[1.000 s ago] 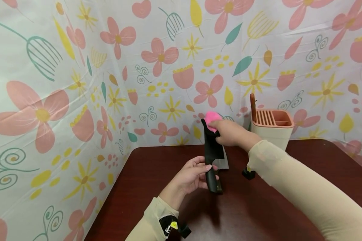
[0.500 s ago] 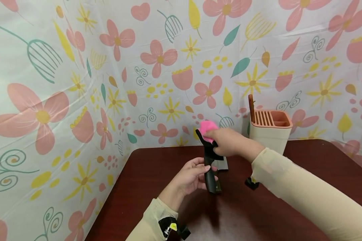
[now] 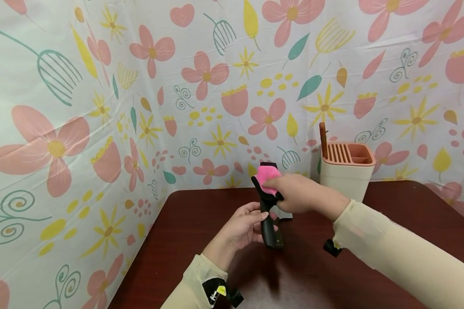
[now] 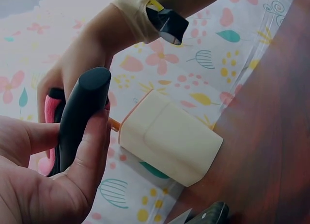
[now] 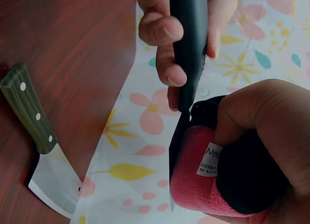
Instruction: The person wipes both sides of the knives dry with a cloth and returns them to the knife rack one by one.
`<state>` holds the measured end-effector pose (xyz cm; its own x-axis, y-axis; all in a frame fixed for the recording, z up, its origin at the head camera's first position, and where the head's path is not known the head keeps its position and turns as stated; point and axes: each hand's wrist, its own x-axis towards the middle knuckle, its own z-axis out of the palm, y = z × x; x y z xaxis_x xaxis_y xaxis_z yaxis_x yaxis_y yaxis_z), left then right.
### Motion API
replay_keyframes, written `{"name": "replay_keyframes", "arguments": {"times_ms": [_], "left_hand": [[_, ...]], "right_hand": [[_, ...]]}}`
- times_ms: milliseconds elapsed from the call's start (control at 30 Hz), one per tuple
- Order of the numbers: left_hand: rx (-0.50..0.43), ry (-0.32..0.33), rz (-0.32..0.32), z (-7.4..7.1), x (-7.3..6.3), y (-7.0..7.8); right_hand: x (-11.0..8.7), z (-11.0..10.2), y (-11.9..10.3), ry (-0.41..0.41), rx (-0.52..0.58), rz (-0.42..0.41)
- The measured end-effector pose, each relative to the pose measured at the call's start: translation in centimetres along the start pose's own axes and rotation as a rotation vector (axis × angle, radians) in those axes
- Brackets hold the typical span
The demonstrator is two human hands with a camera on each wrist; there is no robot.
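My left hand (image 3: pixel 251 225) grips the black handle (image 3: pixel 270 234) of a kitchen knife with a dark blade, held up over the table. A pink and black fleecy cloth (image 3: pixel 268 175) is folded over that blade, pinched by my right hand (image 3: pixel 299 192). In the right wrist view the cloth (image 5: pixel 191 180) shows a white label and covers most of the blade, close below the handle (image 5: pixel 190 40). On the table beneath lies a cleaver (image 5: pixel 53 180) with a green wood-grain handle and shiny blade, partly hidden by the held knife in the head view.
A cream knife block (image 3: pixel 346 182) with an orange slotted top stands at the back right of the dark red table (image 3: pixel 201 206). A brown wooden handle (image 3: pixel 323 139) sticks up from it. Flower-patterned cloth hangs behind and on the left.
My right hand has drawn the cloth down along the blade toward the handle. The knife's blade appears foreshortened now, tipped away, while my left hand keeps its place.
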<state>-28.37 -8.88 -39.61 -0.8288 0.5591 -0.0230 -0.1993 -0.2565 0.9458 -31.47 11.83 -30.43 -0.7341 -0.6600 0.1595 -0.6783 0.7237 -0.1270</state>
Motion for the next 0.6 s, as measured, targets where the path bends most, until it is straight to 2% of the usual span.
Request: {"name": "replay_keyframes", "arguments": {"times_ms": [200,433,600], "left_hand": [[-0.010,0.013,0.000,-0.1,-0.1,0.0],[-0.019,0.020,0.009,-0.1,0.0,0.0],[-0.023,0.013,0.011,-0.2,0.1,-0.1]], "right_hand": [[-1.0,-0.2,-0.4,-0.015,0.005,-0.016],[-2.4,-0.4,-1.1,0.029,-0.046,-0.085],[-3.1,-0.9,-1.3,0.050,-0.024,-0.115]]}}
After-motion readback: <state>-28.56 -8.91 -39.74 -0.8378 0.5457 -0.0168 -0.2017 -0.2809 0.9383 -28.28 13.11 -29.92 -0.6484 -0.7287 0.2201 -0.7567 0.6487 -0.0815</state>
